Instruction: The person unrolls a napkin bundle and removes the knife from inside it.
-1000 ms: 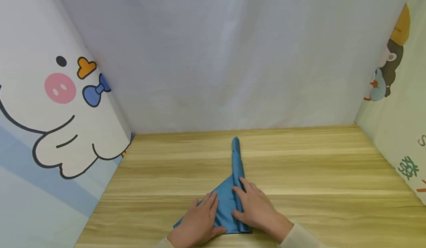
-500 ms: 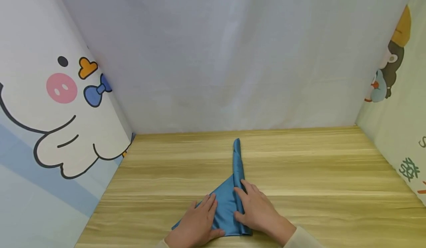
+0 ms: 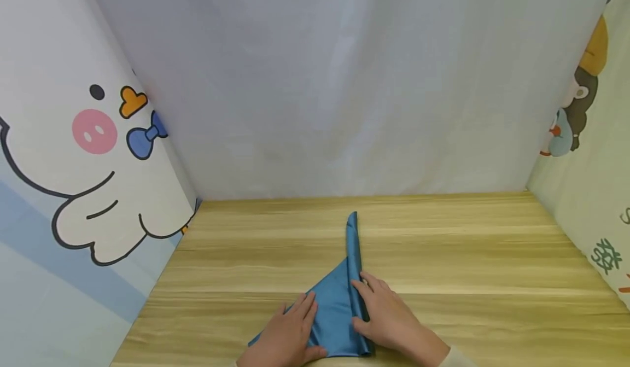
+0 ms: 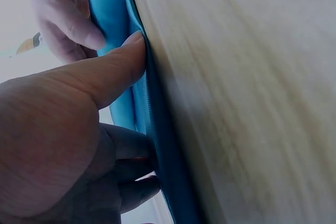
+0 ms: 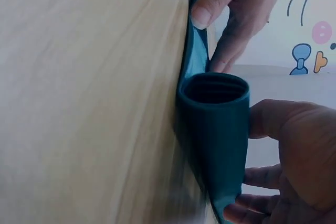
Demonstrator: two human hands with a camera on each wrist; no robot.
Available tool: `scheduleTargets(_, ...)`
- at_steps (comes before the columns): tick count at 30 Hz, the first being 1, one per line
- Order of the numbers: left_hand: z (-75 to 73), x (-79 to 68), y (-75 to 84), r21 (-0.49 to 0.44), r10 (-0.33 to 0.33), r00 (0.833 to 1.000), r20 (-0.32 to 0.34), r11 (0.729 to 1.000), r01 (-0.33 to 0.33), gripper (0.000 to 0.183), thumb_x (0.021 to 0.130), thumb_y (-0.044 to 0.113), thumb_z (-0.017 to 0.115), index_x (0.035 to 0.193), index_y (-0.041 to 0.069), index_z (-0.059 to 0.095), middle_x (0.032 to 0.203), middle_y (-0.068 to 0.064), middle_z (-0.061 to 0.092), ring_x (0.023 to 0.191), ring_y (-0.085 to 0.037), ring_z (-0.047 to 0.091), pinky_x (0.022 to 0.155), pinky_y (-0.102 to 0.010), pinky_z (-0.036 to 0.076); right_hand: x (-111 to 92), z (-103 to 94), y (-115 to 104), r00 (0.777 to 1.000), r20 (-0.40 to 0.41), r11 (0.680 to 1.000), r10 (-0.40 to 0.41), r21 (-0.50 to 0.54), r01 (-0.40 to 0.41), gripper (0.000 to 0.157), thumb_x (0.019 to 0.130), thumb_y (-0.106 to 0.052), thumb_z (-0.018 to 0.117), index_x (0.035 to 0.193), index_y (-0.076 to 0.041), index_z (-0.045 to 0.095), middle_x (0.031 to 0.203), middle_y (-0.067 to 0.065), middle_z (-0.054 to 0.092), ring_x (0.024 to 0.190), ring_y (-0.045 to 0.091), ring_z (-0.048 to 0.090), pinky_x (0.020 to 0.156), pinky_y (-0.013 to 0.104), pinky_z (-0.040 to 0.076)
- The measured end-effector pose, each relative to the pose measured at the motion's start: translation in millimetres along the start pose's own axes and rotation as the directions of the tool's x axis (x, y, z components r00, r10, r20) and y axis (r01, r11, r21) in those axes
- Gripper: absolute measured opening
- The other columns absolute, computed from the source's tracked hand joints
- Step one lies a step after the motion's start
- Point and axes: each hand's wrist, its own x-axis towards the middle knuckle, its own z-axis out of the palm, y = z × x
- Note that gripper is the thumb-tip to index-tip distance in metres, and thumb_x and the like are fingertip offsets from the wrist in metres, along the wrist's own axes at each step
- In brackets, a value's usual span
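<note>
A shiny blue cloth [image 3: 331,320] lies on the wooden table, flat and triangular on its left part. Its right edge forms a long narrow roll [image 3: 352,246] pointing away from me. The left hand [image 3: 285,331] presses the flat part with its fingers laid out, thumb near the front edge. The fingers and thumb of the right hand [image 3: 394,315] rest along the roll without wrapping round it. In the right wrist view the roll's near end [image 5: 215,90] shows as a hollow tube of layers, with the right hand [image 5: 294,156] touching its side.
The wooden table [image 3: 467,246] extends on both sides of the cloth. A pale curtain [image 3: 315,93] hangs along its back edge. Printed cartoon panels stand at the left [image 3: 93,192] and right [image 3: 576,192].
The cloth and roll have shifted slightly toward me. Both hands have come nearer me with them, the left also drifting left and the right a little right. Fingers stay on the cloth.
</note>
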Motion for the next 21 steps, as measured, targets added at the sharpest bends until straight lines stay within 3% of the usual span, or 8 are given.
scheduleTargets(9,2.0,-4.0,-3.6,-0.018,-0.004,1.000,-0.007,1.000,0.004,0.094,0.083,0.075,0.045,0.148,0.007,0.039,0.156,-0.008,0.027,0.143,-0.023,0.024,0.104,-0.054,0.035,-5,3.4,14,1.000,0.014,1.000,-0.007,0.025,0.006,0.065,0.084,-0.032,0.070,0.138,0.000,0.050,0.147,0.015,0.040,0.133,0.035,0.039,0.103,0.052,0.037)
scheduleTargets(21,1.7,-5.2,-3.0,-0.011,-0.002,1.000,-0.021,1.000,0.002,0.092,0.084,0.074,0.046,0.147,0.007,0.039,0.156,-0.008,0.029,0.143,-0.024,0.026,0.103,-0.055,0.036,-6,2.0,12,1.000,0.016,0.999,-0.011,0.037,0.010,0.065,0.084,-0.031,0.070,0.137,0.001,0.050,0.146,0.016,0.040,0.131,0.036,0.041,0.102,0.053,0.037)
